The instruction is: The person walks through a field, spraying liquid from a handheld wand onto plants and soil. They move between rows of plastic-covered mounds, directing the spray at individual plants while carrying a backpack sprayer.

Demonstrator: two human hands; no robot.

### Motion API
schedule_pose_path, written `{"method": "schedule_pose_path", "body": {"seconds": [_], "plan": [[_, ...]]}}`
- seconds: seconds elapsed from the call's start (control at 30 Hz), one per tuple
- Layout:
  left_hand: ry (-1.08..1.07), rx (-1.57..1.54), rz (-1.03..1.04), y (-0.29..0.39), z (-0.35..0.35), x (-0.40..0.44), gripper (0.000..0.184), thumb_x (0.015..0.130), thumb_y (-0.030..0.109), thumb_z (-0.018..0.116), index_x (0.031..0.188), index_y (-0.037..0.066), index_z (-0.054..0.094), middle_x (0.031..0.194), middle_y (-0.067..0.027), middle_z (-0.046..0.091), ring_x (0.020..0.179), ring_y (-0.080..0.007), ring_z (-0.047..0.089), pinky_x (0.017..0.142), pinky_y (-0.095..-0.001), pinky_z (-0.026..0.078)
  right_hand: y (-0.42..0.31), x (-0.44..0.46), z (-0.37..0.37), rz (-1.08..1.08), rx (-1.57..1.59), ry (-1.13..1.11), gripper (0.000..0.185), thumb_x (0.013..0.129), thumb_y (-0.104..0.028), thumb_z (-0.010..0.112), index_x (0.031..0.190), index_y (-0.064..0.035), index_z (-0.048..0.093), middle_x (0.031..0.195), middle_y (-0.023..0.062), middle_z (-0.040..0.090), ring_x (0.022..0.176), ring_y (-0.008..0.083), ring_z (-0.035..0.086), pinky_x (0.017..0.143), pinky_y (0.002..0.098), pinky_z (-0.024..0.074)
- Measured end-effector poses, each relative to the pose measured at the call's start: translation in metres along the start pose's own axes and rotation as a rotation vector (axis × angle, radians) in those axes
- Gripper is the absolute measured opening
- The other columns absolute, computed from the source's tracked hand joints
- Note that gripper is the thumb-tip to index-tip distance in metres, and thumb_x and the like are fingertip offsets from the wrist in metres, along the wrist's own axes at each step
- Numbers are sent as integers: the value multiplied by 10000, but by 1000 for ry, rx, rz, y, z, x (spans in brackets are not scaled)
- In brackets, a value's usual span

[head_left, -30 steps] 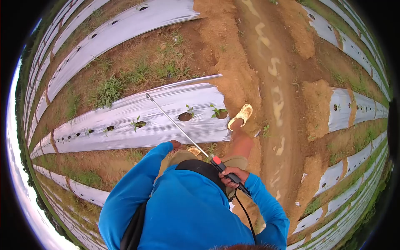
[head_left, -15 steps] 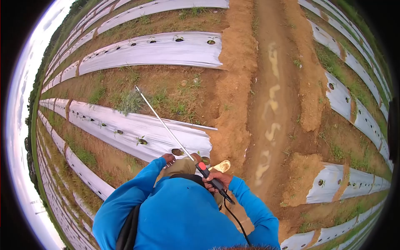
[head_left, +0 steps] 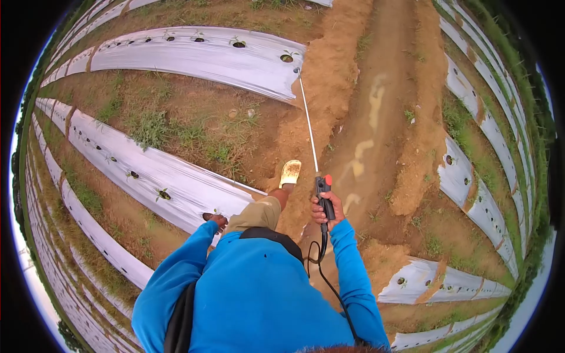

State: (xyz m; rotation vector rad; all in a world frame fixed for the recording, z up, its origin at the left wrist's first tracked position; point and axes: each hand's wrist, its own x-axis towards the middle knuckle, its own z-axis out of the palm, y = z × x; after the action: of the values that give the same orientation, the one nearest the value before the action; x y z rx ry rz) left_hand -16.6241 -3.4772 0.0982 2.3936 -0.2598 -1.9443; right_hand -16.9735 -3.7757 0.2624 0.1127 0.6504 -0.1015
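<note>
My right hand (head_left: 328,210) is wrapped round the black handle of a sprayer wand (head_left: 323,197) with a red part on top. Its thin pale lance (head_left: 308,125) points forward, and the nozzle (head_left: 296,70) is over the end of a plastic-covered bed (head_left: 200,62), close to a small plant (head_left: 287,57) in its hole. From the handle a black hose (head_left: 329,282) runs back along my right arm. Low at my left side, my left hand (head_left: 219,222) holds nothing that shows, its fingers loosely apart. It is nearest the plastic-covered bed (head_left: 159,176) beside my leg.
A wet dirt path (head_left: 382,88) with puddles (head_left: 359,159) runs ahead on the right. Rows of white plastic mulch (head_left: 471,170) lie on both sides. Weeds (head_left: 150,126) grow between the beds. My foot in a yellowish shoe (head_left: 290,172) is on bare soil.
The wand has swung from pointing forward-left to nearly straight ahead, and my right hand has moved forward and right. One foot has stepped forward. The view has turned and advanced along the beds.
</note>
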Motion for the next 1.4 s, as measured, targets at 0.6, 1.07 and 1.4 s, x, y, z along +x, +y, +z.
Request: {"method": "schedule_pose_path", "body": {"seconds": [0.6,1.07,1.4], "plan": [[-30,-531,432,543,-189,119,287,826,331,456,862,59,540,649,-30,534,495,-116,474,423,-262,365,-410,79,101,156,116,43,257,746,-322,514,752,-76,439,570,12,381,425,101,370,335,207,303],[10,-645,266,784,-191,232,316,774,345,492,826,41,564,624,-61,541,430,-143,474,371,-294,369,-756,246,329,539,-1097,339,266,730,-322,571,725,-82,456,555,2,426,438,75,404,380,205,306],[-48,-883,48,895,-268,304,268,770,313,465,826,68,556,648,-64,548,459,-160,501,402,-326,388,-893,395,455,502,-2144,-3,443,656,-389,625,771,31,539,621,97,540,525,153,504,485,312,411]]}}
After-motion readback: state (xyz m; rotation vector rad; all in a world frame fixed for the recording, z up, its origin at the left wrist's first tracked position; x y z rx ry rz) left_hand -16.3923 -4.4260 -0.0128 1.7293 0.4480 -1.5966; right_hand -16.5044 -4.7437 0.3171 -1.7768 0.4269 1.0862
